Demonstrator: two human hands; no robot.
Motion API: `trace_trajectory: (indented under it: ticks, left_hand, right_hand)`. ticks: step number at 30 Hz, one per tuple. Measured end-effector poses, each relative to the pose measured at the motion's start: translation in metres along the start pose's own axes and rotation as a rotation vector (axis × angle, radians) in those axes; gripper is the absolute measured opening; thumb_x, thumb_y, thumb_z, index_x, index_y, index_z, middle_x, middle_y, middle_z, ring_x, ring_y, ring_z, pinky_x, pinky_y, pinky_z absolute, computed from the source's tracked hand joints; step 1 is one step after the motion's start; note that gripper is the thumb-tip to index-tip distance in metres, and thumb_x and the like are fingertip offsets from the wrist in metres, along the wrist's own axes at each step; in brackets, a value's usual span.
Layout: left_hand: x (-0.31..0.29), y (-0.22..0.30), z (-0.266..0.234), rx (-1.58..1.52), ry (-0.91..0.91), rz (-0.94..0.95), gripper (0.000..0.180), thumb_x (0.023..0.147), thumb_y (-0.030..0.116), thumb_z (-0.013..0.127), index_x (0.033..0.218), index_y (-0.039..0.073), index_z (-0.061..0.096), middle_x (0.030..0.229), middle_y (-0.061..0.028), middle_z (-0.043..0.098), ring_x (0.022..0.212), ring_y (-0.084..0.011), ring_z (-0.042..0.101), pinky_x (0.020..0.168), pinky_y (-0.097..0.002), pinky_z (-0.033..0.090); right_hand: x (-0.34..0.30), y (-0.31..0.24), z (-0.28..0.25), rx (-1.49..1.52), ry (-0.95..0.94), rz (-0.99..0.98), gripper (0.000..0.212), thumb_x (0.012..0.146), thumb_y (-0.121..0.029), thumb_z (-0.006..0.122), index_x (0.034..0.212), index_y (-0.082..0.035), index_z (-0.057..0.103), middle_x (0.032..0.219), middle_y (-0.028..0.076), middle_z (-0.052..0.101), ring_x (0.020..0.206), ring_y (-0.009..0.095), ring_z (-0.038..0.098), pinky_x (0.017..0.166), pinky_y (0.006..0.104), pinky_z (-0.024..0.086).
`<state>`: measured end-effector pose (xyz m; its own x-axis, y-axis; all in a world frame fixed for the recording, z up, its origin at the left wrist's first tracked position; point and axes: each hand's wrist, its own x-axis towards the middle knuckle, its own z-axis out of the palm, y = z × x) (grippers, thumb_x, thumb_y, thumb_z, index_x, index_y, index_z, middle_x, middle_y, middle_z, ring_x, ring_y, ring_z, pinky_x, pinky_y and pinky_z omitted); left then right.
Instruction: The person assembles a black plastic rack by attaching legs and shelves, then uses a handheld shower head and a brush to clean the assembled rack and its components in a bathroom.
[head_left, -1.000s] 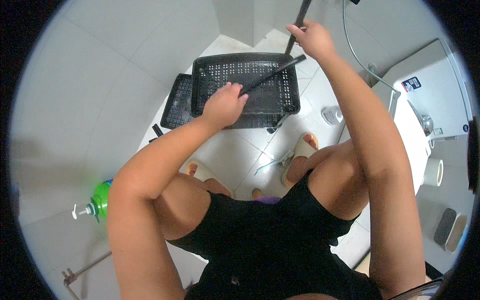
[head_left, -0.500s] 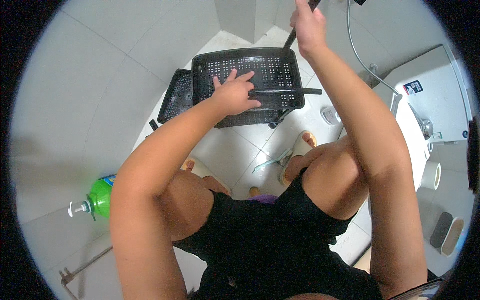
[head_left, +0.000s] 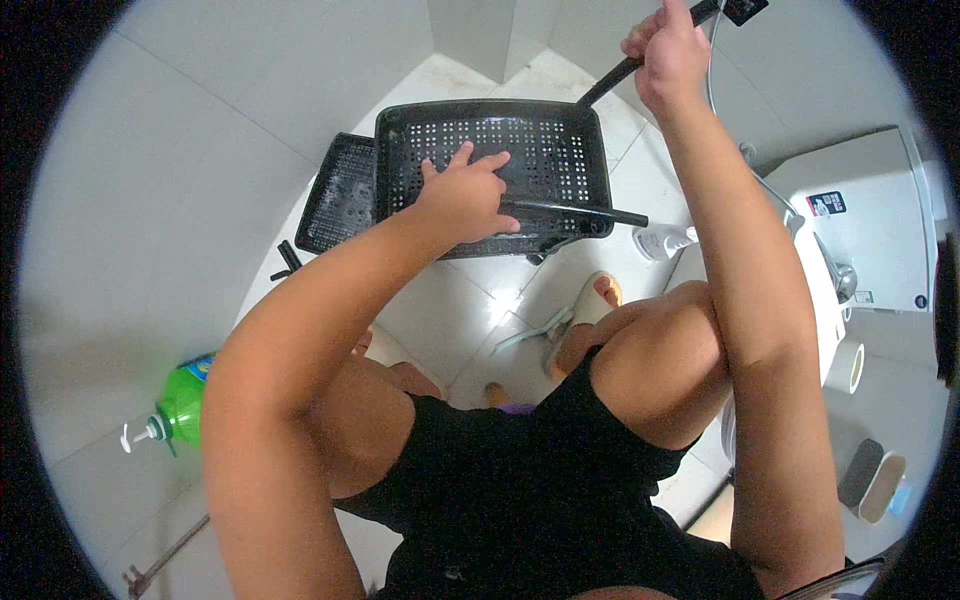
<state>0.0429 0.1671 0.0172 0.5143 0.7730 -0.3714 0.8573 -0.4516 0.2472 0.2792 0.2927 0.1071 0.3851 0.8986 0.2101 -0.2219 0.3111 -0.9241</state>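
A black perforated plastic shelf tray (head_left: 490,105) sits in front of me on the tiled floor. My left hand (head_left: 465,200) lies on it with the fingers spread. A black tube (head_left: 585,208) lies across the tray, one end beside my left thumb and the other past the right edge. My right hand (head_left: 675,62) is wrapped round another black tube (head_left: 608,83), which slants up and right from the tray's far right corner. A second perforated tray (head_left: 338,198) lies partly under the first at the left. Whether the slanted tube is seated in the corner, I cannot tell.
Short black pieces (head_left: 288,262) lie by the left wall. A green pump bottle (head_left: 182,402) is left of my arm. A white bottle (head_left: 655,243) and a pale green long-handled item (head_left: 532,332) are near my feet. A white roll (head_left: 846,367) is on the right.
My right hand and its tube have swung to the right, and the tube leans further over. My left hand stays spread on the tray. The whole view has shifted slightly.
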Motion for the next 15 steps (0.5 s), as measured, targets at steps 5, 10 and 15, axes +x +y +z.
trace_trajectory:
  ticks: [5,10,15]
  left_hand:
    - [0.002,-0.002,-0.002,-0.013,-0.002,0.021,0.058,0.086,0.054,0.075,0.125,0.011,0.073,0.168,-0.0047,0.03,0.154,-0.0453,0.021,0.11,-0.0829,0.024]
    - [0.004,-0.006,0.001,-0.015,0.028,0.034,0.057,0.086,0.054,0.076,0.123,0.01,0.074,0.167,-0.005,0.031,0.154,-0.0458,0.021,0.11,-0.0829,0.024]
    - [0.005,-0.006,-0.001,-0.009,0.025,0.052,0.056,0.085,0.054,0.076,0.121,0.01,0.075,0.167,-0.0056,0.032,0.154,-0.0463,0.021,0.109,-0.0833,0.024]
  right_hand:
    - [0.0,0.009,0.002,-0.096,0.04,-0.053,0.046,0.104,-0.043,0.056,0.069,-0.017,0.04,0.054,0.0,0.038,0.044,0.016,0.04,0.043,0.0334,0.035]
    - [0.013,0.008,-0.005,0.042,0.147,0.053,0.041,0.103,-0.044,0.057,0.076,-0.017,0.041,0.057,-0.001,0.036,0.045,0.015,0.039,0.042,0.0326,0.034]
    - [0.033,0.005,-0.026,0.067,0.246,0.087,0.038,0.1,-0.038,0.061,0.076,-0.014,0.043,0.062,0.0,0.039,0.051,0.016,0.04,0.051,0.0352,0.036]
